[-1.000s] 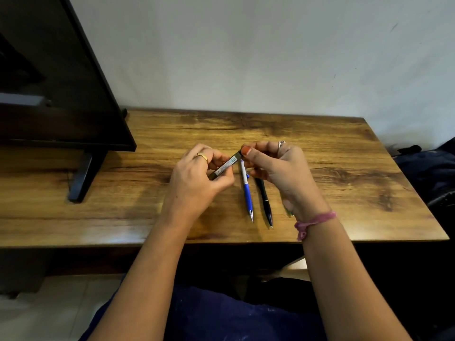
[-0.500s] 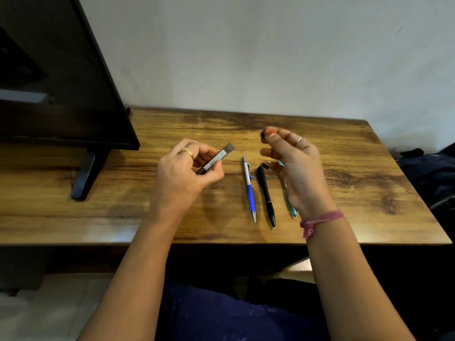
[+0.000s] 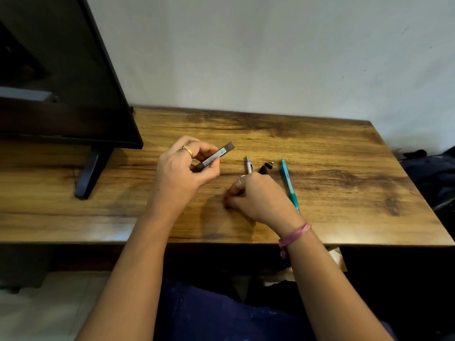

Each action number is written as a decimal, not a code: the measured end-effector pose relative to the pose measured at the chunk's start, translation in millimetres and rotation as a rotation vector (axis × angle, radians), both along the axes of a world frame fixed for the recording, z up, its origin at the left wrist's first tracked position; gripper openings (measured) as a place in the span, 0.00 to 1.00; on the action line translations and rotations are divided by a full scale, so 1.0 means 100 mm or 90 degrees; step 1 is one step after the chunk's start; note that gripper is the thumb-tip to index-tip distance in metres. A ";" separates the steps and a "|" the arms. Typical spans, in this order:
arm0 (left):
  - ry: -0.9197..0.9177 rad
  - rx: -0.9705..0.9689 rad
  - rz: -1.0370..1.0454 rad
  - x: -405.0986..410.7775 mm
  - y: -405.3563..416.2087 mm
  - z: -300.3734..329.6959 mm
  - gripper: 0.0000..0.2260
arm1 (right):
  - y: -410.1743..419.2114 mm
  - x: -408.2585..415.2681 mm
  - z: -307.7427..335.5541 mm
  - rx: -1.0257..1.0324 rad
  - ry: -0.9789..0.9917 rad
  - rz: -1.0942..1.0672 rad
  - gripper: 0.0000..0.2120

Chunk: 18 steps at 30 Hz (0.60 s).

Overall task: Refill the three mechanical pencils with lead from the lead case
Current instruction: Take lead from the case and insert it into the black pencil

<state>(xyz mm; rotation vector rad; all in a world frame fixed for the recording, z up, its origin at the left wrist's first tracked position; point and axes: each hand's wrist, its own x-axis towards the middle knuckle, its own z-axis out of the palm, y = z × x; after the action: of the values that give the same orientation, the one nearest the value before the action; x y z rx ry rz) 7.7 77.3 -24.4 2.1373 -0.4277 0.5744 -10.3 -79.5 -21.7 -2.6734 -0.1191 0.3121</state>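
Left hand [image 3: 183, 172] held above the wooden desk [image 3: 344, 193], fingers and thumb curled round the dark lead case [image 3: 214, 157], which tilts up toward 2 o'clock, open end outward. Right hand [image 3: 256, 196] down on the desk at about 5 o'clock of the case, fingertips pinched together at the surface on something small and dark; cannot tell what. It covers most of the blue pencil [image 3: 248, 164] and black pencil [image 3: 264, 169]. Teal pencil [image 3: 288, 184] lies just beside it at 3 o'clock, untouched. Monitor [image 3: 61, 77] at 10 o'clock.
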 end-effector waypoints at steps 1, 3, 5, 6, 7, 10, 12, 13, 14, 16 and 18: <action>0.002 0.002 -0.014 0.00 0.00 0.01 0.07 | -0.03 0.01 0.00 0.034 -0.004 -0.004 0.06; 0.007 0.013 -0.047 -0.01 -0.01 0.02 0.08 | -0.11 0.02 0.02 0.177 0.000 -0.057 0.06; 0.022 0.029 -0.073 -0.03 -0.02 0.06 0.09 | -0.21 0.01 0.06 0.438 0.069 -0.150 0.07; 0.030 0.046 -0.083 -0.03 -0.03 0.08 0.09 | -0.25 -0.01 0.08 0.584 0.124 -0.184 0.08; 0.034 0.069 -0.093 -0.04 -0.03 0.10 0.09 | -0.29 -0.02 0.10 0.701 0.173 -0.206 0.08; 0.038 0.137 -0.130 -0.06 -0.05 0.17 0.09 | -0.40 -0.06 0.14 0.861 0.251 -0.223 0.08; 0.032 0.167 -0.149 -0.07 -0.07 0.20 0.09 | -0.45 -0.07 0.15 0.894 0.267 -0.222 0.09; 0.032 0.177 -0.154 -0.08 -0.09 0.22 0.10 | -0.47 -0.08 0.14 0.902 0.270 -0.222 0.09; 0.033 0.186 -0.157 -0.09 -0.10 0.23 0.10 | -0.48 -0.08 0.14 0.906 0.271 -0.225 0.10; 0.033 0.206 -0.166 -0.10 -0.12 0.25 0.10 | -0.51 -0.08 0.12 0.913 0.269 -0.239 0.11; 0.032 0.221 -0.172 -0.12 -0.13 0.27 0.09 | -0.53 -0.07 0.10 0.921 0.263 -0.249 0.11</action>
<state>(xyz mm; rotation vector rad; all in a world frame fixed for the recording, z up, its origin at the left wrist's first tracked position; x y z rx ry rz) -3.9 64.0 3.0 2.3614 -0.8222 0.3078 -17.5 -132.6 -12.0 -1.1324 0.2300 0.4131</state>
